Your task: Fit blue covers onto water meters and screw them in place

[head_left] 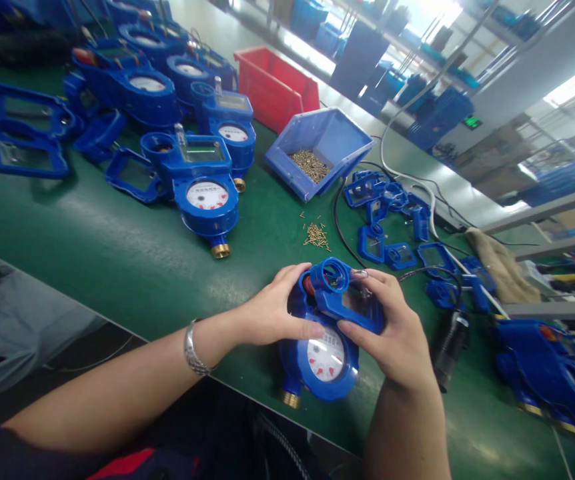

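A blue water meter (325, 360) with a white dial and brass ends lies on the green table (117, 260) near its front edge. Both my hands grip it. My left hand (267, 310), a metal bracelet on its wrist, wraps the meter's left side with the thumb by the dial. My right hand (392, 327) presses a blue plastic cover (350, 297) onto the meter's upper part, fingers curled over its top edge.
A small pile of brass screws (316, 235) lies just beyond the meter. A blue bin (325, 143) holds more screws; a red bin (272, 83) stands behind. Several meters (202, 190) and covers (17, 140) fill the left; small blue covers (392, 220) and cables lie right.
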Action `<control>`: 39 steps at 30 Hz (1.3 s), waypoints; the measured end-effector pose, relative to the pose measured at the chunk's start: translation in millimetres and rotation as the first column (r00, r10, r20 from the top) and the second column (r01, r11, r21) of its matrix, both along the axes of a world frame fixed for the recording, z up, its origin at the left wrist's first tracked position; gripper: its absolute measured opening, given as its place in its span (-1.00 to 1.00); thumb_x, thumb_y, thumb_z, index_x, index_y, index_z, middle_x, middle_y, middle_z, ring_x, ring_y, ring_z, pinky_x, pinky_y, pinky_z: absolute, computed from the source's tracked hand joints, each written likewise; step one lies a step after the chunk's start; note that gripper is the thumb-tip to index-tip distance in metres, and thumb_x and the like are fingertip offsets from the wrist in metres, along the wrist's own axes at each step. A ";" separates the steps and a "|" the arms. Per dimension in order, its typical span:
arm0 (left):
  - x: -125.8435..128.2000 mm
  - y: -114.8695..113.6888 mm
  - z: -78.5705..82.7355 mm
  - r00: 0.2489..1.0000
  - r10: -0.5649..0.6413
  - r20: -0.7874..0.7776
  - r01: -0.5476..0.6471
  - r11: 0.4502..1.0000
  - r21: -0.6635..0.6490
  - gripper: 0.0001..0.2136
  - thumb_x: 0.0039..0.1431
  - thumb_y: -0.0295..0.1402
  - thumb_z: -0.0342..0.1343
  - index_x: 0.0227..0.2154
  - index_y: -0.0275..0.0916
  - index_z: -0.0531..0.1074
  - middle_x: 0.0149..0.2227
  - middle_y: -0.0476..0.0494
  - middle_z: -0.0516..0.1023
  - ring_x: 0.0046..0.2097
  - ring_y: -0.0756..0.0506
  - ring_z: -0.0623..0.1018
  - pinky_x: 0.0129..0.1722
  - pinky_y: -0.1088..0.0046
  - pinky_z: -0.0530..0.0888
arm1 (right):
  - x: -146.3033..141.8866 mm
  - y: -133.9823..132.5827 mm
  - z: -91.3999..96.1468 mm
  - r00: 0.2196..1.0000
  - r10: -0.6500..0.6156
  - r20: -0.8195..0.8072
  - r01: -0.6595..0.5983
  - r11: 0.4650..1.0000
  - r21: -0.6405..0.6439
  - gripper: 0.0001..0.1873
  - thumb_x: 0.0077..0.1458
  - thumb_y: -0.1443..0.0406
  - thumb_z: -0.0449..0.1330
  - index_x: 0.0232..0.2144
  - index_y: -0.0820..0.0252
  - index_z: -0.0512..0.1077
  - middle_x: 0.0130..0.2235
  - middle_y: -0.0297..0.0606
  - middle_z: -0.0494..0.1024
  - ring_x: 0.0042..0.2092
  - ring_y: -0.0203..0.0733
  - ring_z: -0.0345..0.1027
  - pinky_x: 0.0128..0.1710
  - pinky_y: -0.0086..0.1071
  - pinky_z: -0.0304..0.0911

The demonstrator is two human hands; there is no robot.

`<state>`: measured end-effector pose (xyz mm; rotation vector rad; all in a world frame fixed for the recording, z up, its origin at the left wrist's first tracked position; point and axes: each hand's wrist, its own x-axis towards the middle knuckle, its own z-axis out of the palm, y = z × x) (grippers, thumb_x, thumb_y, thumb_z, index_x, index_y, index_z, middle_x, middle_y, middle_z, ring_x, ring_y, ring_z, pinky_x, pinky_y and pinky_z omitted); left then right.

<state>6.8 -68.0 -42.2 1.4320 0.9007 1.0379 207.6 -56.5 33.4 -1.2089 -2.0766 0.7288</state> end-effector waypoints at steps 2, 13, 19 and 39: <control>-1.1 0.6 -0.5 0.998 -0.039 0.053 0.042 0.998 -0.054 -0.18 -0.14 -0.16 0.32 0.20 -0.19 0.10 0.16 -0.37 0.25 0.19 -0.32 0.31 0.10 -0.01 0.38 | -1.5 0.2 2.3 1.000 0.000 0.024 0.001 1.000 -0.011 -0.47 -0.08 0.15 0.36 -0.04 0.09 0.38 -0.03 -0.13 0.33 0.05 -0.02 0.24 -0.01 -0.16 0.32; 6.2 -1.8 0.3 0.965 0.088 0.247 -0.044 0.983 -0.180 -0.37 -0.05 -0.28 0.27 0.09 -0.21 0.18 0.19 -0.35 0.22 0.18 -0.25 0.32 0.16 0.07 0.32 | -6.8 1.7 6.3 0.999 0.029 0.020 -0.028 0.998 -0.047 -0.45 -0.09 0.16 0.36 -0.01 0.07 0.39 -0.04 -0.16 0.32 0.03 -0.05 0.25 0.01 -0.19 0.30; 4.5 2.6 0.5 0.965 0.119 0.235 -0.079 0.982 -0.172 -0.44 -0.06 -0.24 0.27 0.01 -0.26 0.25 0.17 -0.36 0.24 0.21 -0.26 0.27 0.16 0.08 0.29 | -8.3 1.8 8.9 0.999 0.010 0.044 -0.005 0.995 -0.098 -0.45 -0.10 0.17 0.35 -0.02 0.10 0.39 -0.03 -0.14 0.31 0.05 -0.02 0.22 0.03 -0.14 0.27; -5.4 4.7 11.0 0.948 -0.056 0.313 0.156 0.939 -0.306 -0.19 -0.19 -0.23 0.35 0.13 -0.23 0.09 0.18 -0.33 0.22 0.19 -0.30 0.28 0.19 0.07 0.22 | -8.4 -1.9 11.3 0.988 0.004 0.156 0.012 0.995 -0.099 -0.46 -0.07 0.26 0.32 0.00 0.16 0.33 -0.02 -0.15 0.26 0.04 -0.08 0.20 0.01 -0.20 0.26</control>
